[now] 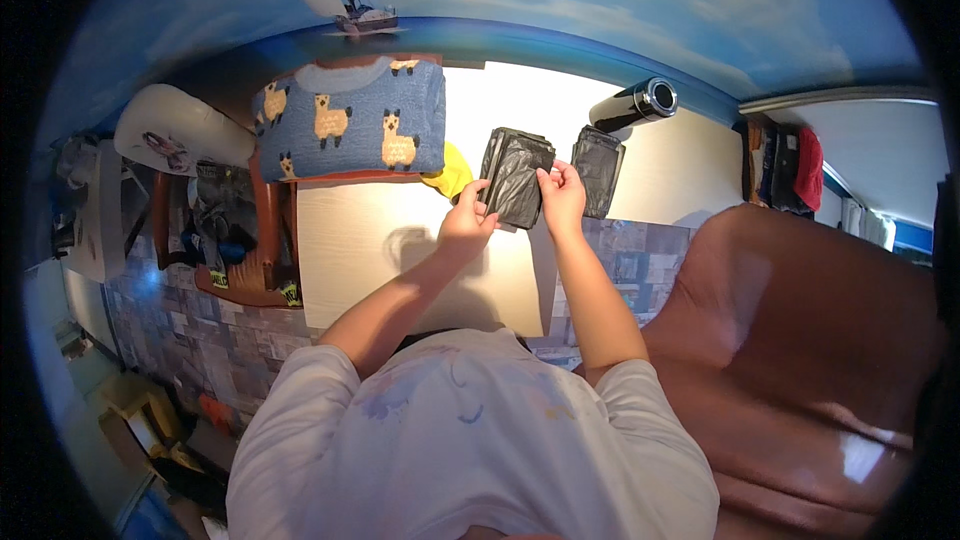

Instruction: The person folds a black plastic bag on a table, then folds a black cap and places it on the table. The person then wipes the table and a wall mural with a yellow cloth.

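A folded black plastic bag (520, 180) is held between my two hands above the pale table. My left hand (468, 227) closes on its lower left side, with thumb and fingers at the edge. On the right side my right hand (563, 202) pinches its edge. More folded black plastic bags (600, 165) lie just right of my right hand. Whether the held bag is one or several layers stacked, I cannot tell. Left of it, a yellow cloth-like thing (450, 173) shows partly beside a folded blue sweater with llama figures (350, 125).
A dark cylindrical flask (635, 105) lies or leans at the back of the pale table (350, 245). A brown covered couch (800, 330) fills the right side. On the left are a wooden chair (270, 230) and a white cushion (180, 130).
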`<state>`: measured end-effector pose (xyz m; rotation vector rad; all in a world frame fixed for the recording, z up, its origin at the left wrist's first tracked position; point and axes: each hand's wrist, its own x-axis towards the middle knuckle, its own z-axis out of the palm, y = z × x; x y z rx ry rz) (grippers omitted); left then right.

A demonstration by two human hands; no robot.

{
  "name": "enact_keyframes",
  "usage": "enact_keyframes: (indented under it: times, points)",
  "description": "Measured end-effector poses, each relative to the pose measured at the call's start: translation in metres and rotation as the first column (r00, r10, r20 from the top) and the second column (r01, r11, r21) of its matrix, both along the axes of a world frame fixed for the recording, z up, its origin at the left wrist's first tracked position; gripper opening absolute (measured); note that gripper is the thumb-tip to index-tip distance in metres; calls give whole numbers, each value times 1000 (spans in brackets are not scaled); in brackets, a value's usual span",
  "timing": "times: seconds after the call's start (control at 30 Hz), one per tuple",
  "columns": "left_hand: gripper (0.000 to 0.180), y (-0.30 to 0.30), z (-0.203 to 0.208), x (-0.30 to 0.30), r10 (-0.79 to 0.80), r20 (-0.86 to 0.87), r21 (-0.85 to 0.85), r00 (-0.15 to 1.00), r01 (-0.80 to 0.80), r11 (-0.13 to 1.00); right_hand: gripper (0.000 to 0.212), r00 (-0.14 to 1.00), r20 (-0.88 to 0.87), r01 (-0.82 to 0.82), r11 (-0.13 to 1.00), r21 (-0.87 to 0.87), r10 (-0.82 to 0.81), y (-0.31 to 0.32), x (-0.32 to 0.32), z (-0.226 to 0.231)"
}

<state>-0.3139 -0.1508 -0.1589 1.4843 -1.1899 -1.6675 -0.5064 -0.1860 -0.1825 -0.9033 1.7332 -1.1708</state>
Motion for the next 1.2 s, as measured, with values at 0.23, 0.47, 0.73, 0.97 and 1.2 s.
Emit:
enact_keyframes:
  times: [0.23,0.47,0.73,0.97,1.2]
  points:
    - [59,-1,-7,0,46,470,-368,882,148,918,41,994,-105,20,1000,-10,-21,-13,-2,-22]
    - [76,-7,22,-21,-60,714,-531,697,596,602,38,775,-626,-94,963,-254,-90,-11,7,4]
    - [91,4,-31,-22,28,840,-442,541,654,614,64,282,-862,-616,768,173,421,-27,24,10]
    - [85,1,-43,-15,-132,823,-335,552,662,671,69,259,-824,-602,751,271,504,-27,28,-9]
    - [83,-1,-48,-17,-171,832,-291,528,677,676,70,310,-802,-591,764,258,510,-29,26,-16]
